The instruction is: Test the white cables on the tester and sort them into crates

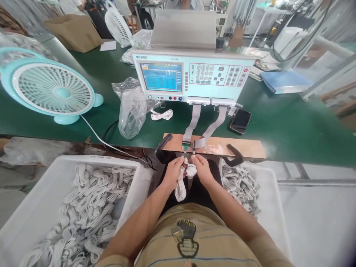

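Note:
My left hand (174,171) is closed on one end of a bundled white cable (180,189), whose loops hang below the fingers. My right hand (202,169) pinches another white cable end just beside it, and a small white coil (191,171) lies between the two hands. Both hands are at the front edge of a wooden board (217,145), right under two small connectors. Grey ribbon cables (192,124) run from these connectors up to a test instrument (161,78) with a lit blue screen.
White bins of bundled cables stand at left (59,167) and right (274,185). Black clamps (164,146) hold the board. On the green table (280,122) are a turquoise fan (55,89), a plastic bag (132,115), a loose cable (161,115) and a phone (240,121). A person sits behind.

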The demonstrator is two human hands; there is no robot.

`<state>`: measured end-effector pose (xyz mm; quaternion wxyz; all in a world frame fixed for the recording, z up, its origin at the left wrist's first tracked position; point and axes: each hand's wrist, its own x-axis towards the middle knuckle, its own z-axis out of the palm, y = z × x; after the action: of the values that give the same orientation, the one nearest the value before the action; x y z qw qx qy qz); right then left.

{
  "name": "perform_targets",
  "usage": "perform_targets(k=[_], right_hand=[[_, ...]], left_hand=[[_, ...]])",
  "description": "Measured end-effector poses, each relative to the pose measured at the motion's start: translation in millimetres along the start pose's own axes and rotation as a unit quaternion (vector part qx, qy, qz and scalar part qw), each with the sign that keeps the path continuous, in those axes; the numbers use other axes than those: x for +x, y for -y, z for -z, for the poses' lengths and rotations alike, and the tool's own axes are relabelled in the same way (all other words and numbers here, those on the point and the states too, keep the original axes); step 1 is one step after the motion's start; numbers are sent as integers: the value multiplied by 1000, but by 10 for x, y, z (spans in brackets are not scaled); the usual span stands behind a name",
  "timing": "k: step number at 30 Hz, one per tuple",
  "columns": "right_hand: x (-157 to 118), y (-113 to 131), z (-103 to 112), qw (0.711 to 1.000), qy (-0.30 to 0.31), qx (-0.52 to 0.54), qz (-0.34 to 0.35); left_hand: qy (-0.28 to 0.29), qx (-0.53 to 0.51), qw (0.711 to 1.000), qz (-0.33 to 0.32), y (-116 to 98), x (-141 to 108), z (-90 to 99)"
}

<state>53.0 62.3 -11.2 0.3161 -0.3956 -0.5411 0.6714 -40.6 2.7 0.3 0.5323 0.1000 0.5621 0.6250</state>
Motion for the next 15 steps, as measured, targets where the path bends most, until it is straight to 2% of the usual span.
perform_targets(k=[2,5,6,7,9,10,11,14,15], right_hand=[[-154,20,95,998,19,-57,15],[-348,111,534,974,57,-218,11],[-389,155,731,949,68,-307,8],[-420,202,921,911,58,-408,8],[-473,290,1190,836,-36,-548,10],[-502,325,1235,814,-59,-578,20],[-533,350,1213,813,-54,-579,35],[-609,348,855,878,91,-458,105],[-617,324,705,896,119,-408,127]], left_hand=[[7,-38,999,-7,30,-61,39],[33,-100,994,-11,33,-123,100],[40,-117,992,-14,30,-139,112],[45,-128,991,-19,29,-152,114],[56,-131,989,-27,45,-172,84],[63,-126,990,-30,62,-180,50],[72,-117,990,-33,84,-187,7],[89,-75,992,-52,151,-216,-138],[89,-58,992,-63,163,-228,-176]])
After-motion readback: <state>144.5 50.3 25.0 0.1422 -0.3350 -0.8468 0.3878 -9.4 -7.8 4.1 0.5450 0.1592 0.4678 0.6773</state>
